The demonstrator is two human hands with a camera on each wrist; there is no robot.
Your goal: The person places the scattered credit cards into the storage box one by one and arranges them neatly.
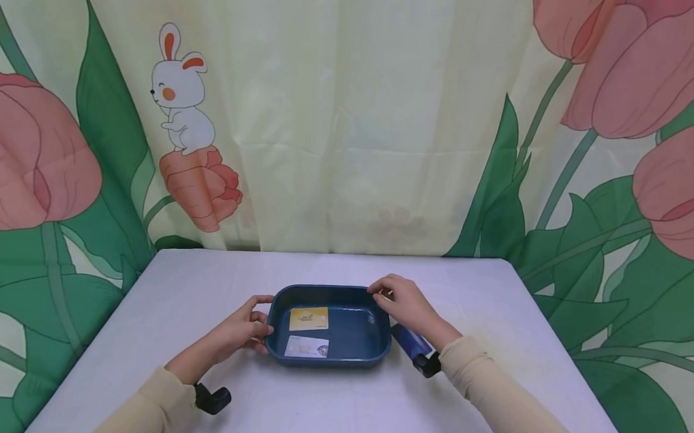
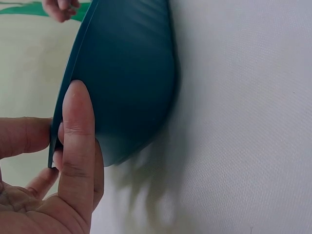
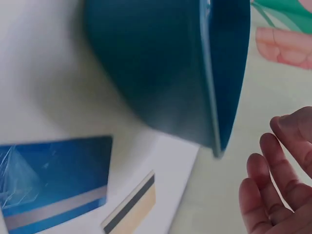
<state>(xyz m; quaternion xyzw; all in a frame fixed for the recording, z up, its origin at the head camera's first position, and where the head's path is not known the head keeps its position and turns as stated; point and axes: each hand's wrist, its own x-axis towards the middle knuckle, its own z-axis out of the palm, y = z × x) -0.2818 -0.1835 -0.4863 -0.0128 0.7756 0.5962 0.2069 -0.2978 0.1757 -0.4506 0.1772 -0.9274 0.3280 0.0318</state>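
A dark blue rectangular dish [image 1: 357,359] with rounded corners stands on the table. Inside it, on the left side, lie a yellow card [image 1: 309,318] and, nearer the front, a white card [image 1: 307,346]. My left hand [image 1: 239,325] pinches the dish's left rim; in the left wrist view, fingers [image 2: 78,126] lie along its outer wall. Over the back right corner hovers my right hand [image 1: 404,302], fingers loosely bent and holding nothing. The right wrist view shows that hand [image 3: 282,180] apart from the dish wall [image 3: 161,63].
Right of the dish, a blue card [image 3: 58,180] with a silver stripe lies on the table, partly under my right wrist in the head view. Beside it is a tan card [image 3: 134,207] with a black stripe. A printed curtain [image 1: 351,145] hangs behind the white table [image 1: 325,411].
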